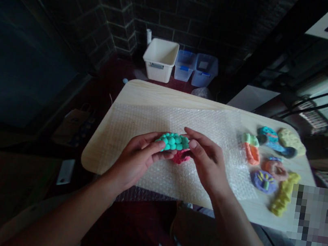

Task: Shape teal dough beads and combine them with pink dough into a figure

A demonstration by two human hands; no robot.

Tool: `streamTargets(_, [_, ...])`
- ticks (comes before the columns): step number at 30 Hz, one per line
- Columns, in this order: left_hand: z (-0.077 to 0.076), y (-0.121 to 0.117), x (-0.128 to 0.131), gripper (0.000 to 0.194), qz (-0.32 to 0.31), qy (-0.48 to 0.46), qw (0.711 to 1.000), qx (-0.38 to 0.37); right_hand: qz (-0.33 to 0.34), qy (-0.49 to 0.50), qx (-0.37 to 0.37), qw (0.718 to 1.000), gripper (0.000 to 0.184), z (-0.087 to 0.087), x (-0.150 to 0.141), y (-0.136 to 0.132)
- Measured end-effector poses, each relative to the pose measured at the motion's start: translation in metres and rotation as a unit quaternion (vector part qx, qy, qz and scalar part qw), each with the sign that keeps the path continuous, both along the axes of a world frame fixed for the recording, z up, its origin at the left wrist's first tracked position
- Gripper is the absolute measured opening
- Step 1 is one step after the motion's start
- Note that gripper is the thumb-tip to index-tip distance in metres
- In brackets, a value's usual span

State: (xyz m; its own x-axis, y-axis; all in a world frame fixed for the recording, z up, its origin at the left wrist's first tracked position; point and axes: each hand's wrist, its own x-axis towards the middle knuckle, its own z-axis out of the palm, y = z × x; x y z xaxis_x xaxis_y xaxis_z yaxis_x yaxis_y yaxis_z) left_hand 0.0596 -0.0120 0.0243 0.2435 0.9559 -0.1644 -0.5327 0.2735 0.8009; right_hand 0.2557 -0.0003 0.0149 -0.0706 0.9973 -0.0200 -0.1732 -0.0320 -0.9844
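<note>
A teal-green bumpy piece [174, 141], made up of rounded lumps, is held over the bubble wrap. Its left end lies between the thumb and fingers of my left hand [141, 152]. At the other end, the thumb of my right hand [208, 158] presses against it, with the index finger stretched out above. A pinkish-red textured piece [181, 156] shows just below the green one, partly covered; whether it touches the wrap or a hand I cannot tell. Under both hands the sheet of bubble wrap [152, 119] is spread over the pale wooden table [94, 153].
Several colourful pieces lie on the table's right side, among them a purple disc [264, 181], a yellow wavy strip [285, 194] and an orange-and-green piece [252, 152]. Beyond the far edge stand a white bin [161, 61] and two bluish clear bins [205, 71]. A pixelated patch covers the right edge.
</note>
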Motion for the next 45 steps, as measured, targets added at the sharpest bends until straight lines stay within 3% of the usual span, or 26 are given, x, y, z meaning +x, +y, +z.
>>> streamTargets(2, [0.001, 0.0, -0.001, 0.017, -0.023, -0.004, 1.0, -0.001, 0.04, 0.046, -0.038, 0.997, 0.033, -0.004, -0.001, 0.001])
streamTargets(6, [0.0, 0.001, -0.003, 0.022, -0.045, 0.002, 0.999, -0.012, 0.037, 0.08, -0.058, 0.994, 0.027, -0.007, -0.002, 0.0])
streamTargets(13, [-0.009, -0.002, -0.004, 0.024, -0.02, 0.106, 0.994, 0.019, 0.057, 0.06, -0.049, 0.995, 0.027, 0.0, -0.007, -0.002])
streamTargets(20, [-0.008, -0.006, -0.003, 0.031, -0.004, 0.168, 0.986, 0.02, 0.069, 0.016, -0.044, 0.997, 0.028, -0.004, -0.012, -0.005])
streamTargets(29, [-0.012, -0.003, -0.005, 0.026, -0.012, 0.095, 0.995, 0.014, 0.053, 0.026, -0.039, 0.998, 0.029, -0.002, -0.009, -0.003])
streamTargets(35, [-0.011, -0.003, -0.004, 0.034, 0.006, 0.146, 0.989, 0.028, 0.035, 0.024, -0.038, 0.998, 0.03, -0.007, -0.009, -0.002])
streamTargets(45, [-0.012, -0.004, -0.004, 0.034, 0.003, 0.136, 0.99, 0.021, 0.046, 0.041, -0.035, 0.997, 0.025, -0.003, -0.012, -0.002])
